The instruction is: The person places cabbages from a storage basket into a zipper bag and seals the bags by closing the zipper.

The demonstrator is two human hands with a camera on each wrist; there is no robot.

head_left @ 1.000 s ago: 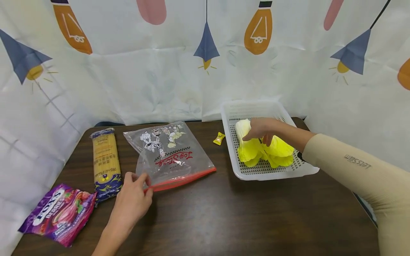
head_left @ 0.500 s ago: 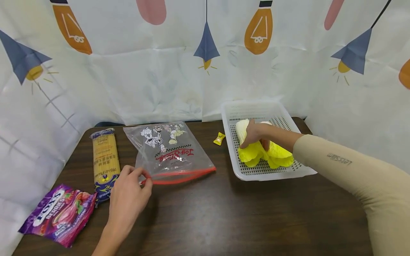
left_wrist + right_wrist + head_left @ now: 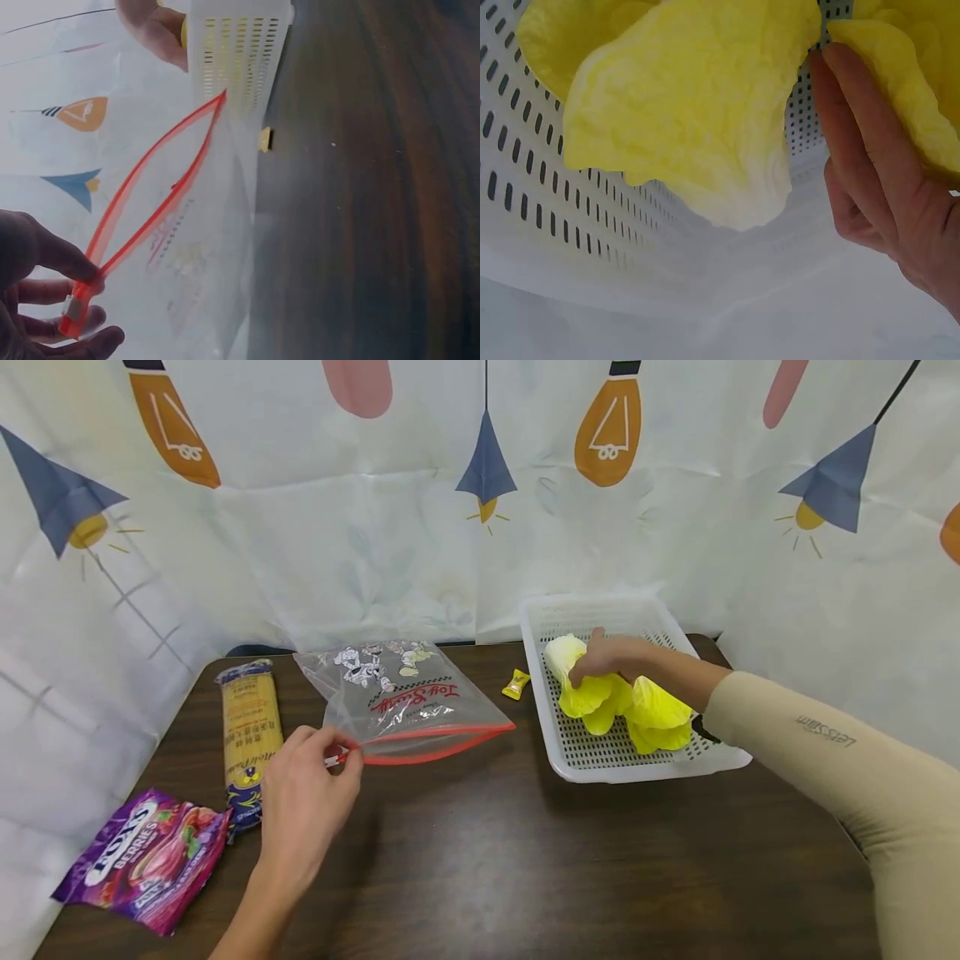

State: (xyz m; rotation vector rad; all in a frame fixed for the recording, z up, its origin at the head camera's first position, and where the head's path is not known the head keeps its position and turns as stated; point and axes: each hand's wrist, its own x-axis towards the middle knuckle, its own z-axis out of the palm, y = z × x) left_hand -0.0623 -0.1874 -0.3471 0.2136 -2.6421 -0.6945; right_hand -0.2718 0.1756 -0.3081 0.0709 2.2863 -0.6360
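Observation:
My left hand pinches the corner of a clear zip bag beside its white slider. In the left wrist view the bag's red zip edges stand apart, so its mouth gapes. Over a white perforated basket at the right, my right hand holds a yellow-white cabbage leaf, partly lifted. More cabbage leaf lies in the basket. From the right wrist, straight fingers show against the held leaf; the thumb is hidden there.
A small yellow wrapped candy lies between bag and basket. Left of the bag are a spaghetti pack and a purple candy bag. A printed cloth hangs behind the dark table.
My left hand has raised the bag's zip edge, and the mouth has widened. My right hand has closed on the left cabbage leaf and lifted it slightly.

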